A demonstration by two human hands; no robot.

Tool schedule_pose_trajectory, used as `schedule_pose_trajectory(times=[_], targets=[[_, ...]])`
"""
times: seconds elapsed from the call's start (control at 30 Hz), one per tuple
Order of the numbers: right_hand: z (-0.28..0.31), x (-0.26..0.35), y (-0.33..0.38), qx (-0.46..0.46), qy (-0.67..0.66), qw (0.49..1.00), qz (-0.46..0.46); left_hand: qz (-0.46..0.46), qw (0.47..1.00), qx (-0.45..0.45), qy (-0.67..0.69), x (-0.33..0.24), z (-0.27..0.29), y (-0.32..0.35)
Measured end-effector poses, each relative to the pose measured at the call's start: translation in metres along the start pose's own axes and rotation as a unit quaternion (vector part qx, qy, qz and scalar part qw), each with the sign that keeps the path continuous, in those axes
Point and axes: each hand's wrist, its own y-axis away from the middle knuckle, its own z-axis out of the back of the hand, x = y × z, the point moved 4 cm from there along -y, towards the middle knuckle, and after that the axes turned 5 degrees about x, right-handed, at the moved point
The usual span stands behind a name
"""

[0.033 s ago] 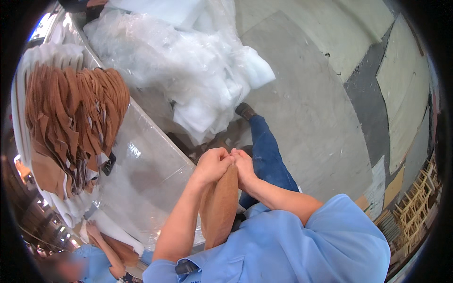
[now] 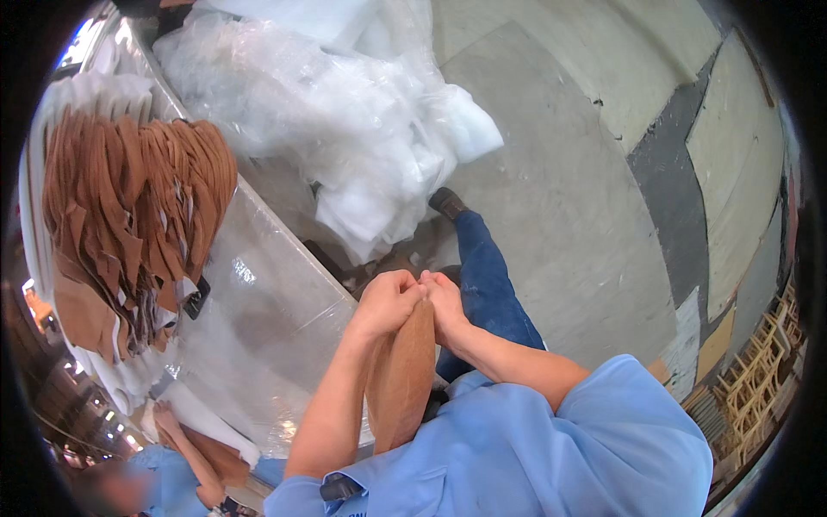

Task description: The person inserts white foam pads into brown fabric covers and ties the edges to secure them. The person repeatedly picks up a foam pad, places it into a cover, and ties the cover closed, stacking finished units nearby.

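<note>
Both hands, left [image 2: 388,302] and right [image 2: 445,303], each grip closed on the top edge of a brown leather piece [image 2: 403,379] hanging before the torso, beside the bench [image 2: 276,319] stacked with like pieces [image 2: 129,215], many apparently unhandled.

The fingertips of the left hand [image 2: 388,302] and right hand [image 2: 444,306] were tucked together over the top of the brown leather piece [image 2: 403,379], so the grip itself could not be made out. The piece's lower end disappeared behind the blue shirt [image 2: 551,457]. A second person [image 2: 164,482] at the lower left was blurred and cut off by the dark rim. The stacked wooden frames [image 2: 758,379] at the right were too small and bent to tell apart.
</note>
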Motion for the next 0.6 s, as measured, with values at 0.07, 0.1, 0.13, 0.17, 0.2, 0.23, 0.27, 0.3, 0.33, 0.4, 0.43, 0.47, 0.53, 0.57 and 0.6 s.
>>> schedule_pose_trajectory(times=[0.07,0.1,0.13,0.17,0.2,0.23,0.27,0.3,0.33,0.4,0.43,0.47,0.53,0.57,0.6], targets=[[-0.003,0.001,-0.005,-0.002,0.053,0.999,-0.013,0.015,0.996,-0.034,0.076,0.021,-0.004,0.001],[-0.005,0.007,-0.01,-0.001,0.082,0.996,-0.018,0.011,0.992,-0.053,0.111,0.029,-0.006,-0.003],[-0.007,0.013,-0.014,-0.001,0.111,0.994,-0.023,0.007,0.987,-0.07,0.146,0.038,-0.007,-0.008],[-0.007,0.014,-0.015,-0.007,0.134,0.99,-0.031,0.005,0.987,-0.091,0.129,0.04,-0.009,-0.007],[-0.006,0.015,-0.015,-0.013,0.158,0.987,-0.039,0.006,0.987,-0.113,0.116,0.042,-0.011,-0.007],[-0.005,0.018,-0.016,-0.021,0.183,0.982,-0.047,0.008,0.986,-0.134,0.103,0.041,-0.014,-0.007],[-0.004,0.016,-0.02,-0.014,0.2,0.978,-0.056,0.012,0.983,-0.158,0.09,0.043,-0.017,-0.006],[-0.003,0.014,-0.024,-0.009,0.218,0.974,-0.066,-0.007,0.979,-0.194,0.057,0.042,-0.019,-0.003],[-0.002,0.009,-0.028,-0.003,0.233,0.969,-0.078,-0.017,0.977,-0.209,0.044,0.045,-0.021,0.0],[-0.008,-0.002,-0.036,0.039,0.246,0.965,-0.079,-0.039,0.969,-0.244,0.013,0.046,-0.022,0.002],[-0.008,-0.007,-0.039,0.063,0.252,0.962,-0.081,-0.019,0.971,-0.237,0.014,0.049,-0.023,0.003],[-0.003,-0.014,-0.045,0.094,0.223,0.965,-0.1,-0.011,0.974,-0.227,0.009,0.047,-0.021,0.005],[-0.003,-0.018,-0.051,0.159,0.165,0.964,-0.134,0.003,0.977,-0.215,-0.003,0.04,-0.015,0.005],[0.0,-0.015,-0.047,0.15,0.139,0.97,-0.13,-0.003,0.979,-0.204,-0.009,0.033,-0.014,0.005],[0.004,-0.012,-0.04,0.14,0.112,0.976,-0.126,-0.009,0.981,-0.193,-0.015,0.025,-0.015,0.005]])
